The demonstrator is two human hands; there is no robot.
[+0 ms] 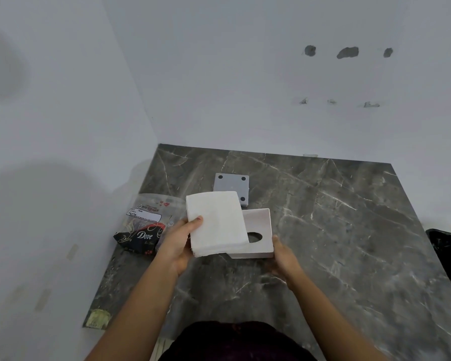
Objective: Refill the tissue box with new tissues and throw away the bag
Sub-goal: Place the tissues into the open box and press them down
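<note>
Right now your left hand is closed around a stack of tissues, thumb on top, holding it tilted over the tissue box. Your right hand grips the box at its near right corner; the box looks upturned, open side up, with the oval slot showing on its inner face. Both sit near the middle of the countertop, toward its left edge. The bag lies empty-looking at that left edge, and the grey base plate rests just behind the box.

The stack is skewed against the box walls, so pushing it in like this would likely crumple a corner. A loose pinch could let sheets fan out. The bin stands past the right edge, well away from the bag.
</note>
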